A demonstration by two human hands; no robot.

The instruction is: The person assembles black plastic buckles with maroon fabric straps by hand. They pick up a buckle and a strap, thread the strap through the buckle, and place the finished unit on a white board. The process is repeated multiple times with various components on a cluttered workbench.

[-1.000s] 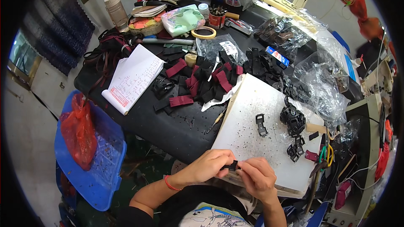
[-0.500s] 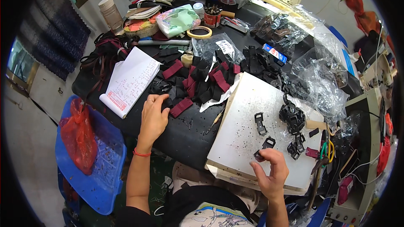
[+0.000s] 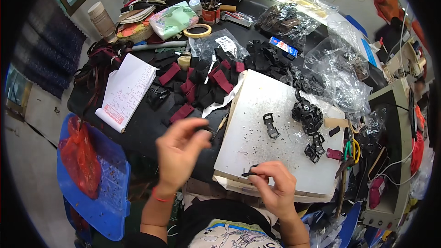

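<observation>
My right hand [image 3: 275,184] pinches a black plastic buckle [image 3: 250,171] over the near edge of the white board [image 3: 239,144]. To its left, my left hand [image 3: 180,154] is raised over the black table, thumb and forefinger brought together. Something dark shows at those fingertips, but blur hides its kind. On the board lie a loose black buckle [image 3: 271,126], a couple more buckles [image 3: 314,148] and a clump of black buckles [image 3: 307,115]. Beyond my left hand sits a pile of black and maroon strap pieces [image 3: 188,87].
A notebook [image 3: 128,89] lies left of the pile. Clear plastic bags [image 3: 340,78] crowd the right side. Scissors [image 3: 353,151] rest by the board's right edge. A blue plastic chair [image 3: 112,183] with a red bag [image 3: 82,163] stands at the left.
My left hand has come away from the strap pile, toward me and right. My right hand has moved left and nearer with the buckle. The whole view has shifted slightly.
</observation>
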